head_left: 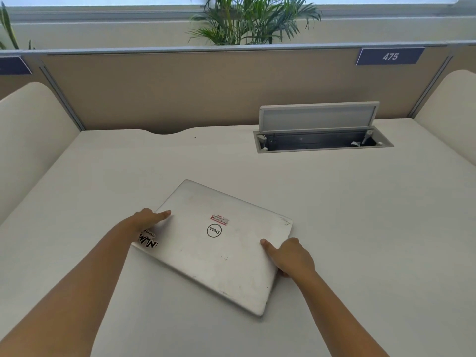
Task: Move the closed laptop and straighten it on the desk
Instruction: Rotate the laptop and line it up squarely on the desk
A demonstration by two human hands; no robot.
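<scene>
A closed silver laptop (pixel 216 251) with a round logo and stickers lies on the white desk (pixel 360 228), turned askew with one corner pointing away from me. My left hand (pixel 148 219) grips its left edge, thumb resting on the lid. My right hand (pixel 289 256) holds its right edge, thumb on top and fingers tucked under the side. Whether the laptop is lifted off the desk or still flat on it is unclear.
An open cable hatch (pixel 322 140) with its lid raised sits at the back right of the desk. A tan partition (pixel 206 86) closes the far side, with curved white dividers (pixel 31 135) left and right. A plant (pixel 252 21) stands behind the partition.
</scene>
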